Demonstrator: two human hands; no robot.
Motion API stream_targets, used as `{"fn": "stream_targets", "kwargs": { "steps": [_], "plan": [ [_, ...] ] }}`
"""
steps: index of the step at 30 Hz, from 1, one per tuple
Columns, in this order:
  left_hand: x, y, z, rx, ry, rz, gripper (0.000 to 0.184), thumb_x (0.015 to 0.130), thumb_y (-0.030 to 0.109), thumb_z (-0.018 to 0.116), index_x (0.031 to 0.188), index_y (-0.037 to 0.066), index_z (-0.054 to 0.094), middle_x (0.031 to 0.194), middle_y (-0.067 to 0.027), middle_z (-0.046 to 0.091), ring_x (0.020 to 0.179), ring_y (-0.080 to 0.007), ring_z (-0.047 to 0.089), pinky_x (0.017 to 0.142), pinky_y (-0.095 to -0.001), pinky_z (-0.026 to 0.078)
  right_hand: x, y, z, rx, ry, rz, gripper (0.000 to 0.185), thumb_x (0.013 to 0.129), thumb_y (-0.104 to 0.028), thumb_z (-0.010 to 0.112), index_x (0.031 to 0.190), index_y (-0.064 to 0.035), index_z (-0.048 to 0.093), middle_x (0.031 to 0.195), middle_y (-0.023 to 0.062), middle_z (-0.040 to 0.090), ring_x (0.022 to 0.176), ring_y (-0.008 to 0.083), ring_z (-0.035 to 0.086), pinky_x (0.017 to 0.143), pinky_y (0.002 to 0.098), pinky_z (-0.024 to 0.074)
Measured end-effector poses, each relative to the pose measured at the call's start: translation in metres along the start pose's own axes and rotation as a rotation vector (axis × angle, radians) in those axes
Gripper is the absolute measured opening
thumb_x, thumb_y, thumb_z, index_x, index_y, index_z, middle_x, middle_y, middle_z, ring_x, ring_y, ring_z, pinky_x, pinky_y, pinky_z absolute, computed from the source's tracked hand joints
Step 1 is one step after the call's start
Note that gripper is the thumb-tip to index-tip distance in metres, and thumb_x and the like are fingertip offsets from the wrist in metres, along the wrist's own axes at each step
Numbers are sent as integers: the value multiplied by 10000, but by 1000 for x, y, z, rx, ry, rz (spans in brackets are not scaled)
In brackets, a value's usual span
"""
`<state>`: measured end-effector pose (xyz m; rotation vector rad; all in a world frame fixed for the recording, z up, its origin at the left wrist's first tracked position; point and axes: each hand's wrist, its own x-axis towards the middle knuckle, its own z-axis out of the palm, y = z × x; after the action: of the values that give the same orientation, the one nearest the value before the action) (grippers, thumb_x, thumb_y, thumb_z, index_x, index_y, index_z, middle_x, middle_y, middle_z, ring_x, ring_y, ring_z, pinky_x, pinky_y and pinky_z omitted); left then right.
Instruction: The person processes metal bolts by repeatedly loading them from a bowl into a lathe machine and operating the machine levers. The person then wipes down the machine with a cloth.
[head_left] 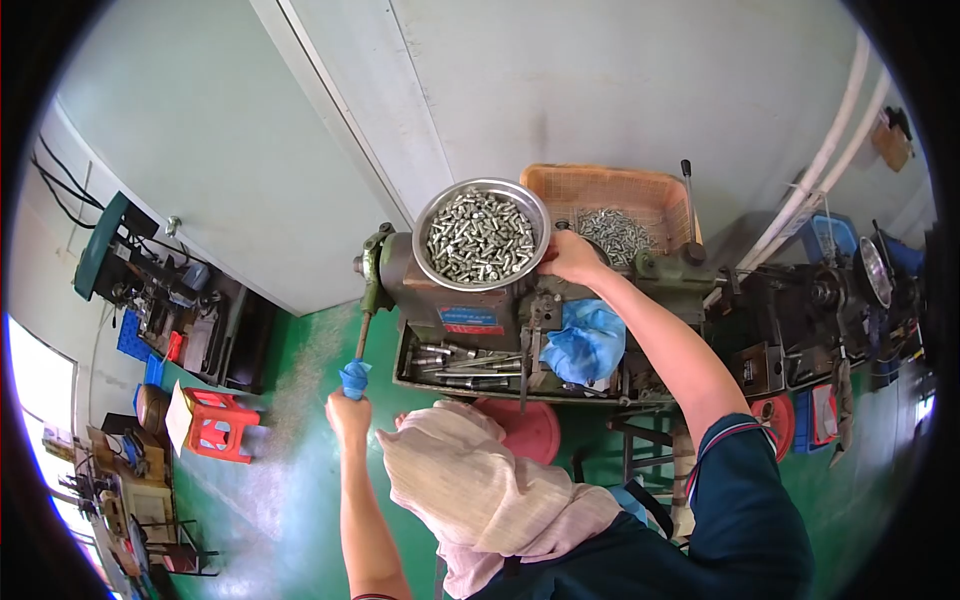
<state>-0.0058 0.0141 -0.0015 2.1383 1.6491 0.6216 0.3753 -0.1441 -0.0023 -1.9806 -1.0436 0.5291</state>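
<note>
My left hand (348,412) is closed round the blue-wrapped end of a lever handle (354,378), which hangs from the left end of a small bench lathe (440,311). Just right of a steel bowl (430,272), my right hand (572,257) reaches in at the machine's middle. Its fingers are bent and partly hidden by the bowl rim, so what they pinch cannot be made out. Many small shiny metal pins (480,237) fill the bowl, which sits on top of the machine. A crumpled blue plastic bag (585,340) lies below my right forearm.
An orange basket (560,181) with more metal parts (612,236) stands behind the machine. An upright lever (687,190) rises at its right. Tools (470,367) lie in the tray below. A red stool (218,425) stands at left; another machine (830,295) is at right.
</note>
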Motion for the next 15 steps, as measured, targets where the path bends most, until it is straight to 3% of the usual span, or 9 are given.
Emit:
{"fn": "stream_targets", "kwargs": {
  "steps": [6, 7, 10, 12, 15],
  "plan": [
    [44, -37, -12, 132, 9, 43, 119, 628, 89, 520, 684, 23, 603, 673, -222, 562, 695, -373, 556, 622, -407, 433, 3, -4, -10, -3, -47, -91, 225, 565, -160, 663, 757, -55, 614, 730, 80, 616, 698, 226, 585, 644, 327, 444],
    [52, -43, -13, 131, -13, 58, 120, 629, 95, 527, 688, 23, 604, 673, -221, 563, 696, -371, 557, 622, -406, 433, 2, -9, -22, -131, -13, -96, 212, 594, -191, 656, 763, -67, 627, 742, 103, 615, 700, 251, 583, 653, 337, 448],
    [59, -51, -10, 127, -58, 63, 125, 628, 117, 555, 694, 25, 608, 675, -216, 569, 701, -362, 563, 621, -399, 435, 5, -16, -63, -451, 65, 13, 161, 631, -233, 617, 723, -102, 638, 733, 119, 608, 716, 266, 583, 680, 377, 450],
    [60, -55, -9, 97, -54, 61, 130, 625, 129, 572, 697, 27, 610, 678, -214, 571, 707, -357, 566, 623, -398, 435, 6, -14, -92, -663, 93, 248, 133, 659, -209, 578, 764, -150, 635, 887, 97, 592, 913, 264, 521, 792, 412, 395],
    [58, -54, -9, 85, -62, 63, 131, 626, 129, 570, 699, 28, 612, 678, -214, 572, 707, -355, 567, 623, -396, 434, -9, -7, -140, -907, 127, 370, 216, 701, -294, 553, 822, -131, 629, 915, 101, 580, 988, 252, 476, 788, 417, 383]
  ]
}}
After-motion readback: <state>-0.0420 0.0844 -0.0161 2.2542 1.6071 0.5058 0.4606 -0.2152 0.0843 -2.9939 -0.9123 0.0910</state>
